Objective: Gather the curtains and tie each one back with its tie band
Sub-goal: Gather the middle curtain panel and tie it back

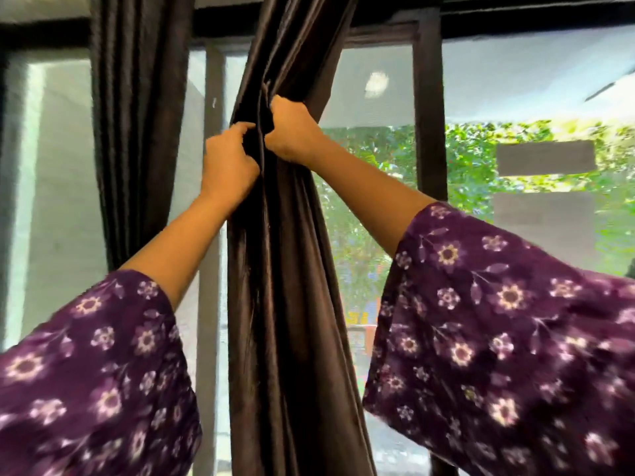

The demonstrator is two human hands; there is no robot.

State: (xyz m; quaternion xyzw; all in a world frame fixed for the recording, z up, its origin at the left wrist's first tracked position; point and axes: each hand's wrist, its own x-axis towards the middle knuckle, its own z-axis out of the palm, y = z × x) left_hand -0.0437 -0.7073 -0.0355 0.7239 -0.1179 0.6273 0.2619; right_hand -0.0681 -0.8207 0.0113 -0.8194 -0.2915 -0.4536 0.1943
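The wide window (515, 97) is taking up the whole wall from where I'm standing, with greenery showing through the glass and a dark frame (429, 115) crossing it. Two dark, shiny curtains are hanging in front. The second curtain (137, 132) is hanging loose at the left, and I am seeing no band round it. The gathered curtain (292, 304) is hanging in the middle, bunched into a narrow waist high up and spreading out again below.

The person's arms are reaching up to that waist out of wide purple flowered sleeves (498, 321). The left hand (228, 159) is gripping the bunch from the left, fingers curled into the folds. The right hand (292, 128) is clenching it just above, and the two hands are touching or nearly so. Both are clamped tight on cloth. Whether either is also pinching the tie band I cannot tell: dark is lying on dark there, and no separate strip is showing clearly.

What is worrying me is the slippery sheen of that fabric. If one hand is letting go to work the band, the outer folds are likely to slide free and the bunch to fan open. Pulling hard from this high could also be straining the fixing at the top, which is out of sight.
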